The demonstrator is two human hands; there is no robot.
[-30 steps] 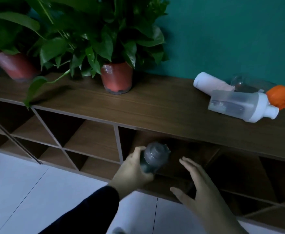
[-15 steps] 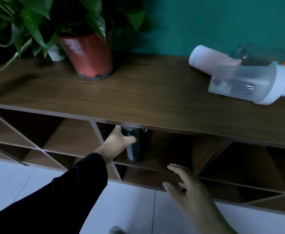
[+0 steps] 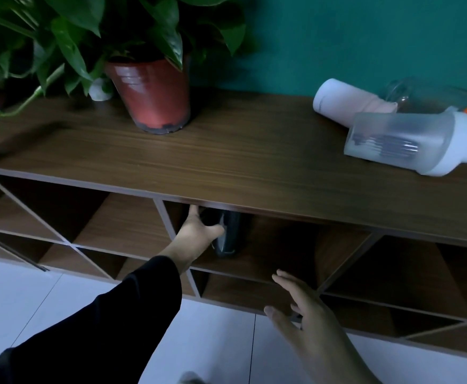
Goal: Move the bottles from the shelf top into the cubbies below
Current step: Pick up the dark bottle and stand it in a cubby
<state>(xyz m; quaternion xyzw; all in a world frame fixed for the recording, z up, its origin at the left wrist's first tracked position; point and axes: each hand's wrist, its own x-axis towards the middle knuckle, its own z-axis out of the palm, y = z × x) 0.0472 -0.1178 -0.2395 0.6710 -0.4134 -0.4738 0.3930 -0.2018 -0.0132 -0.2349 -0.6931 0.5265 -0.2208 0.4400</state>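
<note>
Left hand (image 3: 199, 234) reaches into upper cubby (image 3: 279, 239) just under shelf top (image 3: 226, 151), fingers wrapped round dark bottle (image 3: 228, 234) standing upright on cubby floor, at its left end. Right hand (image 3: 309, 314) hovers near, in front of lower cubby, fingers spread, holding nothing. On shelf top, far right: frosted bottle (image 3: 398, 141) lying on its side, white bottle (image 3: 345, 102) touching it behind, clear bottle (image 3: 426, 95) farther back. Potted plant (image 3: 152, 95) stands left of them, well apart
</note>
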